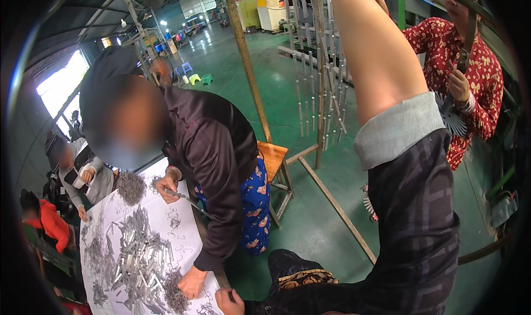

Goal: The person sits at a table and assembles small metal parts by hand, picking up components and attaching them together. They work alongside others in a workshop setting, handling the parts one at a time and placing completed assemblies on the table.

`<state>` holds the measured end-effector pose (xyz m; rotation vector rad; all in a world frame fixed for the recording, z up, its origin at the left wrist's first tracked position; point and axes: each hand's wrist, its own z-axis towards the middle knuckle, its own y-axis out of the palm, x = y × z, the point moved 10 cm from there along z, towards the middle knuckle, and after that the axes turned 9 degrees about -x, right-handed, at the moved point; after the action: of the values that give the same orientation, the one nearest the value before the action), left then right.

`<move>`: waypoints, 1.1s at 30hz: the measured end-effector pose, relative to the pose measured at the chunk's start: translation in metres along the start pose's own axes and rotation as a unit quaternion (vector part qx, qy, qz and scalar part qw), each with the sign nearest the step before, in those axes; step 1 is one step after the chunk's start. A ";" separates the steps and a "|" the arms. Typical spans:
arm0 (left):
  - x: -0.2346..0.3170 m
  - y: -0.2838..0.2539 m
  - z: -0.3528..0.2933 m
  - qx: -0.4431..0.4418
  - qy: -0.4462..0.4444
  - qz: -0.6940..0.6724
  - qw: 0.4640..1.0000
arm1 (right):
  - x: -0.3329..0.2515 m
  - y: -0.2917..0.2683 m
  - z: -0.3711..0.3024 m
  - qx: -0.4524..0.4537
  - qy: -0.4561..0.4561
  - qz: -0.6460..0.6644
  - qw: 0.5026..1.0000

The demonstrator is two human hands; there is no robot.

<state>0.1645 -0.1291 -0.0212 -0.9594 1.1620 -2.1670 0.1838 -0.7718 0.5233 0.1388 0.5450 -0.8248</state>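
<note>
My left hand (229, 302) is at the bottom edge, by the near rim of the white-covered table (207, 293). Its fingers are curled; what they hold, if anything, I cannot make out. Up along the right runs my right arm (387, 66), its dark plaid sleeve rolled up with a grey cuff; the hand is beyond the top edge. On the table lie a heap of short grey metal pieces (141, 254) and tangled piles of dark wire hooks (176, 293). A co-worker's hand (192, 283) rests at the nearest hook pile, their other hand (168, 186) holding a slim metal strip.
The co-worker in a dark jacket (204, 132) leans over the table, beside a wooden stool (272, 157). A person in a red patterned shirt (481, 77) stands at right. Metal strips hang in strings (312, 93) near a frame bar (337, 207). Others sit at far left.
</note>
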 end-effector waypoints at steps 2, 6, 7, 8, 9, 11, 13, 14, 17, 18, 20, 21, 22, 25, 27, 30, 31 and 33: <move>-0.008 0.005 -0.002 0.013 -0.003 -0.022 1.000 | 0.003 0.001 -0.001 -0.016 0.013 0.017 1.000; -0.023 0.015 -0.006 0.007 -0.012 -0.040 0.999 | 0.014 0.001 -0.002 -0.043 0.036 0.055 0.997; -0.023 0.017 -0.006 0.000 -0.012 -0.053 0.999 | 0.015 0.002 -0.001 -0.052 0.041 0.064 0.996; -0.023 0.018 -0.006 -0.007 -0.012 -0.067 0.998 | 0.017 0.002 -0.002 -0.059 0.048 0.075 0.994; -0.022 0.019 -0.006 -0.012 -0.012 -0.081 0.997 | 0.018 0.002 -0.001 -0.066 0.053 0.086 0.993; -0.027 0.022 -0.008 -0.010 -0.016 -0.085 0.996 | 0.023 0.005 0.000 -0.080 0.065 0.103 0.989; -0.032 0.023 -0.009 -0.010 -0.021 -0.086 0.996 | 0.029 0.008 0.002 -0.092 0.075 0.125 0.985; -0.034 0.023 -0.011 -0.012 -0.025 -0.085 0.996 | 0.034 0.012 0.003 -0.104 0.082 0.139 0.981; -0.032 0.034 0.001 -0.037 -0.009 -0.102 0.994 | 0.056 -0.034 0.016 -0.184 0.106 0.185 0.960; -0.036 0.031 -0.004 -0.035 -0.028 -0.096 0.994 | 0.057 -0.017 0.018 -0.154 0.108 0.176 0.966; -0.038 0.027 -0.008 -0.020 -0.037 -0.095 0.995 | 0.047 -0.006 -0.001 -0.099 0.086 0.135 0.982; -0.039 0.027 -0.008 -0.016 -0.034 -0.099 0.994 | 0.037 -0.012 -0.012 -0.062 0.069 0.100 0.991; -0.038 0.027 -0.007 -0.019 -0.032 -0.102 0.994 | 0.023 -0.020 -0.026 -0.022 0.047 0.061 0.997; -0.040 0.024 -0.010 -0.021 -0.042 -0.101 0.994 | 0.005 -0.023 -0.077 0.083 -0.004 -0.029 0.996; -0.042 0.024 -0.010 -0.016 -0.049 -0.106 0.993 | -0.007 -0.010 -0.116 0.115 -0.021 -0.073 0.990; -0.045 0.022 -0.010 -0.004 -0.052 -0.106 0.993 | -0.016 0.027 -0.199 0.079 0.026 -0.147 0.986; -0.047 0.020 -0.012 0.003 -0.058 -0.132 0.990 | -0.015 0.040 -0.229 0.088 0.040 -0.156 0.983; -0.051 0.013 -0.009 0.021 -0.066 -0.176 0.982 | 0.005 0.056 -0.291 0.081 0.081 -0.095 0.989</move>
<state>0.1910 -0.0961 -0.0537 -1.3521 0.9346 -2.3414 0.1090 -0.6428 0.2669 0.3082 0.6500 -1.0499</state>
